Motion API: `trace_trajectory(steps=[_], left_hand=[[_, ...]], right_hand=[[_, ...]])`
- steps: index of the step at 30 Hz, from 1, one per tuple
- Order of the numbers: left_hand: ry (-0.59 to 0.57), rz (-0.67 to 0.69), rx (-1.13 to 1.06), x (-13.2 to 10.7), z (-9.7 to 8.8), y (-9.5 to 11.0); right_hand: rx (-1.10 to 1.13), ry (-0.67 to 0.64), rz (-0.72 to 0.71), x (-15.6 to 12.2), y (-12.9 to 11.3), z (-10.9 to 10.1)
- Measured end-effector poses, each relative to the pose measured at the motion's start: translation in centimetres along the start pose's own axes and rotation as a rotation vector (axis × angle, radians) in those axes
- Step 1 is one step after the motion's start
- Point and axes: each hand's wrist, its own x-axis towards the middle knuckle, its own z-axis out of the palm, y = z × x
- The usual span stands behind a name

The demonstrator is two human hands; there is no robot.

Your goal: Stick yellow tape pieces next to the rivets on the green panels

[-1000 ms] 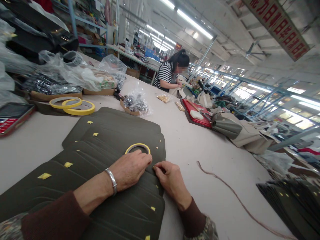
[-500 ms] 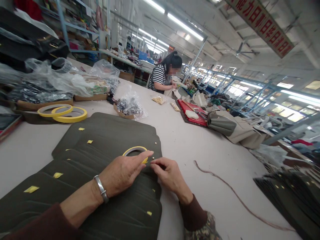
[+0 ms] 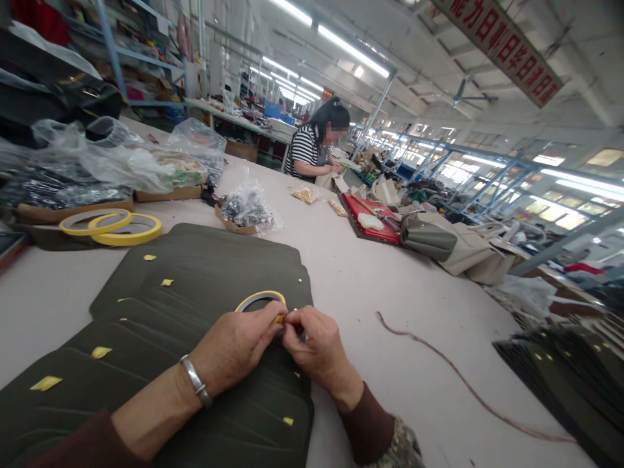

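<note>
A roll of yellow tape [image 3: 260, 296] lies over the dark olive panels [image 3: 214, 260], and my left hand [image 3: 238, 344] is closed on its near right edge. My right hand [image 3: 319, 348] meets it there, thumb and fingers pinched at the edge of the tape; the exact grip is partly hidden by the fingers. Small yellow tape pieces [image 3: 101, 352] are stuck on the panels in several spots. A small metal stud [image 3: 299, 281] shows near the panel's right edge, above my right hand.
Two more tape rolls [image 3: 125, 230] rest at the left, beside bagged parts in cartons [image 3: 73, 188]. A brown cord [image 3: 439, 354] runs across the table at right, near a stack of dark panels [image 3: 556, 377]. Across the table a person in a striped shirt [image 3: 303, 151] works, near a red tray [image 3: 373, 218].
My right hand has moved left and its fingers have come together with my left fingertips at the tape roll. My left thumb has come down onto the tape. The view has shifted slightly.
</note>
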Motion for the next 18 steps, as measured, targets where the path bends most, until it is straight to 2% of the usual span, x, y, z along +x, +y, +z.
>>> trace_trajectory(steps=[3,5,9,12,15,18], left_hand=[[0.013,0.0,-0.02,0.3,-0.2,0.0],[0.063,0.016,-0.024,0.4,-0.2,0.1],[0.192,0.031,0.014,0.3,-0.1,0.6],[0.228,0.044,0.016,0.1,0.0,1.1],[0.116,-0.001,0.068,0.2,0.0,1.1],[-0.057,-0.083,0.182,0.6,-0.1,0.8]], right_hand=[[0.011,0.06,0.019,0.0,-0.3,0.2],[0.081,0.079,0.112,0.1,-0.8,0.3],[0.425,0.05,0.519,0.7,-1.1,0.7],[0.623,0.075,0.783,1.2,0.4,0.9],[0.708,0.056,0.922,1.4,2.4,0.6],[0.71,-0.034,0.935,1.4,3.5,0.3]])
